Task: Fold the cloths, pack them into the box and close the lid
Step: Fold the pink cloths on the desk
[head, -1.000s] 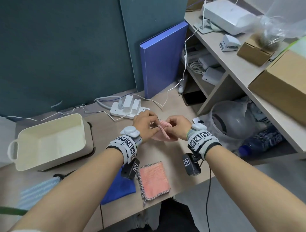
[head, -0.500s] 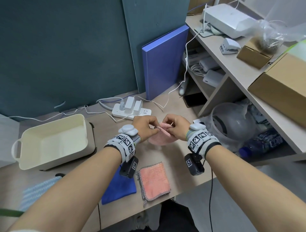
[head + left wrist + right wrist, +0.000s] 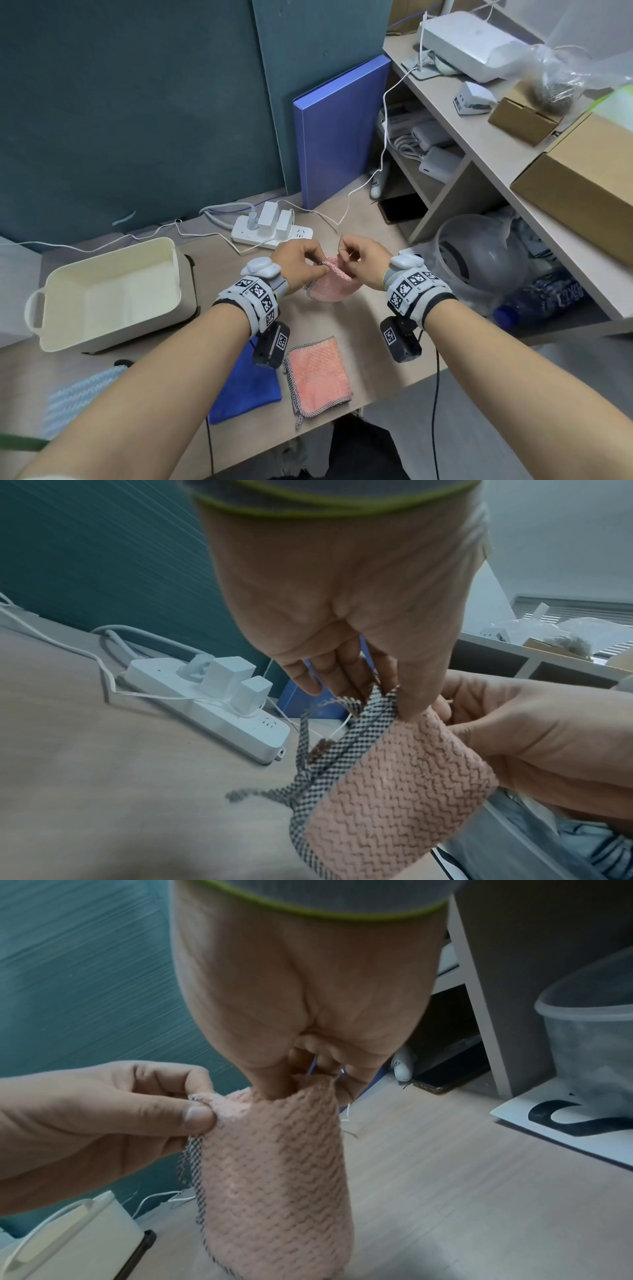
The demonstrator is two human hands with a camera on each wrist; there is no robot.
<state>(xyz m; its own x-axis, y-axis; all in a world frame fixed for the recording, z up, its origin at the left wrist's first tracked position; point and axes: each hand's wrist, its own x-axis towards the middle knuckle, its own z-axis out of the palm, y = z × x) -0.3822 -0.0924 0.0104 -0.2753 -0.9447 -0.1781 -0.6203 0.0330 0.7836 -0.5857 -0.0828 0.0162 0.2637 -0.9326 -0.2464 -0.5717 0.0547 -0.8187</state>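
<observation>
Pink waffle-knit cloth with checked trim [image 3: 334, 286] now lifted higher off the wooden desk [image 3: 219, 260] than a second ago, doubled over, hanging mid-desk. Left hand [image 3: 298, 261] and right hand [image 3: 363, 258] each pinch a top corner. Fold in progress; cream plastic box [image 3: 102, 291] far left holds nothing.

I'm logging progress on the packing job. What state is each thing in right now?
pink cloth: folded over, held up by its top edge
left hand: pinches one top corner
right hand: pinches the other top corner
second pink cloth: folded, lying on the table
blue cloth: lying on the table, partly under the left arm
box: open, nothing visible inside
</observation>
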